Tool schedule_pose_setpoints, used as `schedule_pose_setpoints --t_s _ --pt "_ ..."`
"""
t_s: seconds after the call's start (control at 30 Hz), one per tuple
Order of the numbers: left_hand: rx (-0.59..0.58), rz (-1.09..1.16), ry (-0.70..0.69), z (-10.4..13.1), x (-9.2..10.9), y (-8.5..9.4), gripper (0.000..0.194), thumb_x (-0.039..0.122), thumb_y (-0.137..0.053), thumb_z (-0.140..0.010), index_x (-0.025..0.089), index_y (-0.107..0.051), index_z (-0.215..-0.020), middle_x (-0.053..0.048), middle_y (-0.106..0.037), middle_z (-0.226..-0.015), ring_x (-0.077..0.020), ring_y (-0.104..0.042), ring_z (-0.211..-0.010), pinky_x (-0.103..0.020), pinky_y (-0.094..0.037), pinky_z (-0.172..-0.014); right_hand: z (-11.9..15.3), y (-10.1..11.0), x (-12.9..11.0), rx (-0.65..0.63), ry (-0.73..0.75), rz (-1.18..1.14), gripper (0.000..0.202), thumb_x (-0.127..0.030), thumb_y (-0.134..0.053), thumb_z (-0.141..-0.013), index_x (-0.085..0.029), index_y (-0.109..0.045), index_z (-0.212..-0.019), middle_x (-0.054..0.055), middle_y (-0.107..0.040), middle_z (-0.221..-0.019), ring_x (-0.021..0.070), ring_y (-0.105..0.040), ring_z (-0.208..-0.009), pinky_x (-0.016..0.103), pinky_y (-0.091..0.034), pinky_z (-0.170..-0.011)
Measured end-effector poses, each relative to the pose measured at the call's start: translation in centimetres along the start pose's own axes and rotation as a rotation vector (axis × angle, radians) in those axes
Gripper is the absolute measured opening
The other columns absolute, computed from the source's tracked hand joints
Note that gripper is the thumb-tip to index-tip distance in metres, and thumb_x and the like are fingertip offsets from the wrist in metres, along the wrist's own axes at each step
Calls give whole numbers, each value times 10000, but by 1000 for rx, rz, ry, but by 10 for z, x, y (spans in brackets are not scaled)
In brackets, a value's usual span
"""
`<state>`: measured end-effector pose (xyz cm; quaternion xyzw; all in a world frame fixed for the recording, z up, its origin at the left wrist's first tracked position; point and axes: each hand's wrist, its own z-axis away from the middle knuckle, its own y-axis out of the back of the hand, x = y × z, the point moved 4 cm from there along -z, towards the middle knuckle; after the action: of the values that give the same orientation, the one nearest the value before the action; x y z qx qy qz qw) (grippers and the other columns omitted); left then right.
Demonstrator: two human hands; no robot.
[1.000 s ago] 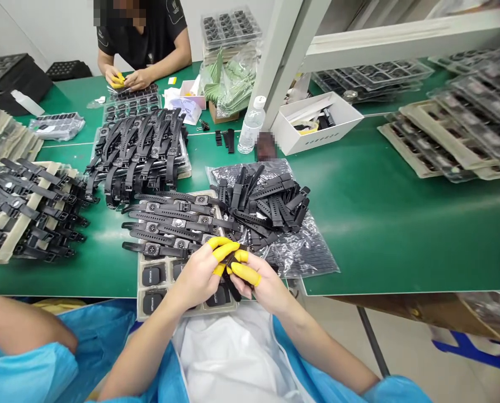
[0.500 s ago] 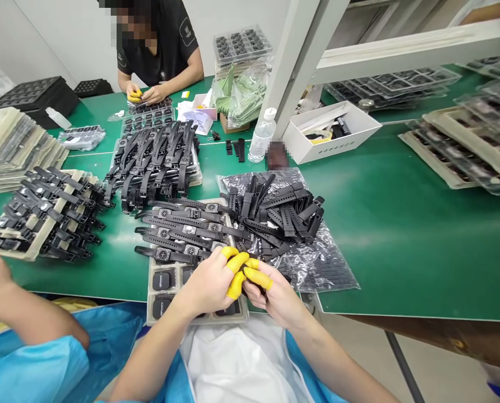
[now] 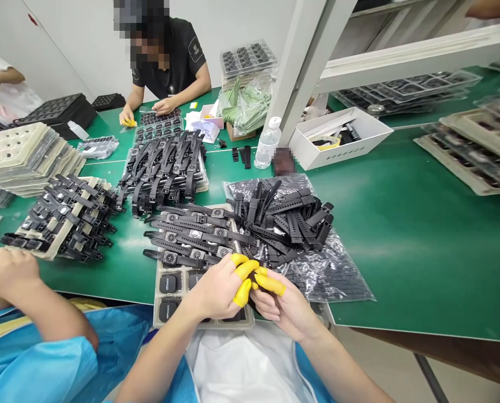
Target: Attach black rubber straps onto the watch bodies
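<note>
My left hand (image 3: 222, 288) and my right hand (image 3: 286, 299) meet over the near right corner of a beige tray (image 3: 158, 323). Yellow finger cots cover several fingertips. Both hands are closed in a pinch around a small black watch part (image 3: 253, 277), mostly hidden by the fingers. In the tray's far rows lie watches with black straps (image 3: 196, 254), backs up. Nearer rows hold square black watch bodies (image 3: 170, 283) without visible straps. Just beyond my right hand, a pile of loose black watch straps (image 3: 294, 221) rests on a clear plastic bag (image 3: 338, 274).
Strapped watches cover two more stacks, one at the left (image 3: 71, 218) and one farther back (image 3: 166, 168). A water bottle (image 3: 268, 143) and a white box (image 3: 342, 140) stand behind the straps. A neighbour's arm (image 3: 44, 302) rests at left; another person (image 3: 172, 78) works opposite.
The whole view has shifted slightly, so things sit farther right and lower. My hands keep their pinch together. The person opposite has moved their hands apart; the neighbour's hand at left shows more.
</note>
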<state>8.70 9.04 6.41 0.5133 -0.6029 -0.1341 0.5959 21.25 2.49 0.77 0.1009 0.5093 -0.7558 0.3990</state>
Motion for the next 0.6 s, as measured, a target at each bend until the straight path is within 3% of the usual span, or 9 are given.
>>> schedule_pose_setpoints --t_s 0.23,0.4,0.5,0.6 --pt "-65 -154 51 3 -3 -10 412 225 -461 -974 87 -556 -1350 -187 -651 -1176 -298 -619 -1083 -468 -603 -949 2 1 1 31 41 136 460 -596 -793 -823 -219 -531 -814 -98 -404 -530 55 -197 -451 185 -170 -411" --pt "-24 28 45 2 -2 -3 407 213 -412 -1016 128 -525 -1398 -166 -651 -1241 -273 -632 -1145 -444 -586 -1019 2 1 1 -4 112 166 441 -617 -754 -855 -225 -552 -834 -99 -406 -513 75 -234 -446 207 -225 -413" --pt "-15 95 53 1 0 2 496 236 -445 -1036 178 -402 -1527 -168 -623 -1357 -271 -624 -1267 -436 -575 -1067 3 4 -5 32 242 295 409 -618 -719 -890 -232 -586 -891 -82 -458 -539 101 -321 -456 239 -296 -439" --pt "-29 15 79 4 4 11 567 224 -453 -1043 219 -310 -1592 -152 -624 -1409 -269 -627 -1305 -427 -579 -1069 7 7 -21 85 411 558 342 -553 -740 -896 -231 -660 -981 -25 -604 -686 143 -479 -550 279 -404 -521"
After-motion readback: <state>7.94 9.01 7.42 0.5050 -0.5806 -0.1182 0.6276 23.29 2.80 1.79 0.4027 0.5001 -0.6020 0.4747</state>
